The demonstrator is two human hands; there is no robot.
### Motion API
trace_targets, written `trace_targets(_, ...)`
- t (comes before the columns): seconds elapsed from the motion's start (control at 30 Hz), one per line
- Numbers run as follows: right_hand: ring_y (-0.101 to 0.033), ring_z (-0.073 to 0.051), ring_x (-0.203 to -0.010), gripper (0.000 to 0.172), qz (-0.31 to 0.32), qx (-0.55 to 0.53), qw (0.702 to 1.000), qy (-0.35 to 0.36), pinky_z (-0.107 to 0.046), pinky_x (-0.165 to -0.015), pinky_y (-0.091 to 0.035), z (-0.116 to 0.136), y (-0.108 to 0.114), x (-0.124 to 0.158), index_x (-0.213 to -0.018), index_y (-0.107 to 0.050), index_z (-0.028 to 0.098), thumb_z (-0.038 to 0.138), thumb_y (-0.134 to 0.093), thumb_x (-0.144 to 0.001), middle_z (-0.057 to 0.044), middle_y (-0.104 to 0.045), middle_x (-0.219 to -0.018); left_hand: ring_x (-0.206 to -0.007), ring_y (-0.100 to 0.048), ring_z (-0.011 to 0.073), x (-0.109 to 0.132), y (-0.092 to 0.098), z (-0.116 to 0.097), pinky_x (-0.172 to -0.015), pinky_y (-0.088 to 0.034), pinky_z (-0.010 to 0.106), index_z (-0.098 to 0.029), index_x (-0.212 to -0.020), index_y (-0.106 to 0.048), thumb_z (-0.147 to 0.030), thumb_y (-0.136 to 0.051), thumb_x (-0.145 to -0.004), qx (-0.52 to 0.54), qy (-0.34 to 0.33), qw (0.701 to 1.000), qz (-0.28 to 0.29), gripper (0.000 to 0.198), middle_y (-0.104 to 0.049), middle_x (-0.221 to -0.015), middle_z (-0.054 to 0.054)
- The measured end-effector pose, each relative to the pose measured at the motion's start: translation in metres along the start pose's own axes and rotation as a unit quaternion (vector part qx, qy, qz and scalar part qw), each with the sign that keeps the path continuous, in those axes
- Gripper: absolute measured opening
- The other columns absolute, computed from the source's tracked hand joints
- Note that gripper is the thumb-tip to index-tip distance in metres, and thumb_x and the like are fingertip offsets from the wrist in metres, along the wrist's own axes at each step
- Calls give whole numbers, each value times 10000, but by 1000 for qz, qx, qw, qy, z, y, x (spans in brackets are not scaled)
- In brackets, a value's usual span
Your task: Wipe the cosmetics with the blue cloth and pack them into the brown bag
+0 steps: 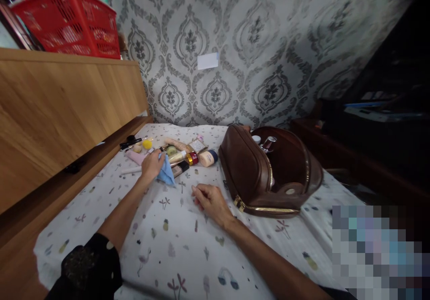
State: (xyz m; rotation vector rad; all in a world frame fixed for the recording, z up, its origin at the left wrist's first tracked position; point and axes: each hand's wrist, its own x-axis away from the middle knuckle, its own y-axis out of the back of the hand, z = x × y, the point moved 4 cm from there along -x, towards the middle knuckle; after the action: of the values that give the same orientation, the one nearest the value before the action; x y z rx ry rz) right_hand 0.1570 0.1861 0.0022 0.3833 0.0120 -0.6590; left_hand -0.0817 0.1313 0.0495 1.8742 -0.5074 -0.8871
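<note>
My left hand is closed on a light blue cloth that hangs from its fingers over the bed sheet. It hovers beside a scatter of cosmetics: tubes, a cream-coloured bottle with a blue cap, a red-and-gold item, a yellow sponge and a black tool. My right hand rests on the sheet with its fingers curled in, nothing visible in them. Just right of it stands an open brown leather toiletry bag with a gold zip and small containers inside.
A wooden headboard with a ledge runs along the left, a red plastic basket on top. Patterned wallpaper backs the bed. Dark furniture with papers stands at the right.
</note>
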Motion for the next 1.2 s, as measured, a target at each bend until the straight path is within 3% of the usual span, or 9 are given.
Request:
trace_targets(0.23, -483, -104, -445, 397, 5, 3, 1000, 11, -218, -467, -372, 0, 0, 0, -689, -588, 181, 464, -463, -937, 3, -578, -564, -906, -657, 213, -7, 1, 10, -766, -451, 285, -204, -1004, -661, -348, -473, -989, 26, 1, 1000, -12, 238, -724, -941, 64)
trace_targets(0.33, -493, -106, -452, 382, 1, 11, 1000, 11, -221, -478, -380, 1, 1, 0, -679, -584, 182, 429, -458, -941, 3, -579, -564, -958, -655, 220, -12, 18, 37, -802, -468, 297, -195, -1074, -647, -331, -423, -999, 19, 44, 998, -36, 273, -715, -1017, 79)
trace_targets(0.43, -500, -103, -445, 374, 4, 15, 1000, 5, -221, -481, -385, 2, 1, 2, -667, -575, 181, 404, -457, -943, 5, -589, -574, -954, -648, 306, -9, 36, 74, -762, -477, 381, -138, -1260, -564, -312, -344, -1008, -22, 125, 990, -65, 377, -692, -1014, 150)
trace_targets(0.57, -503, -101, -447, 365, 4, 14, 1000, 4, -215, -474, -382, 2, 0, 2, -667, -572, 181, 389, -459, -946, 6, -587, -576, -1029, -622, 341, 2, 36, 103, -786, -487, 423, -191, -1391, -513, -180, -370, -960, -64, 132, 988, -39, 454, -653, -1115, 148)
trace_targets(0.77, -498, -98, -442, 379, 6, 23, 1000, 4, -211, -466, -373, 1, 0, 2, -640, -537, 189, 390, -452, -950, 2, -598, -583, -1290, -449, 317, 0, 21, 96, -973, -461, 412, -272, -1398, -552, -57, -426, -862, -88, 29, 995, 31, 591, -479, -1435, 118)
trace_targets(0.93, -511, -103, -456, 379, 4, 39, 999, 15, -214, -486, -379, 1, 0, 2, -629, -523, 193, 376, -451, -953, -5, -619, -582, -1330, -401, 358, -6, 20, 91, -1022, -421, 468, -270, -1305, -625, -73, -414, -894, -111, -10, 991, 74, 502, -400, -1515, 116)
trace_targets(1.2, -516, -109, -465, 374, 9, 33, 999, 11, -217, -492, -381, 0, 0, 2, -632, -523, 193, 373, -449, -952, -7, -619, -583, -1242, -497, 302, -4, 27, 87, -862, -493, 353, -234, -1179, -602, -62, -471, -857, -130, -29, 990, 42, 388, -576, -1361, 98)
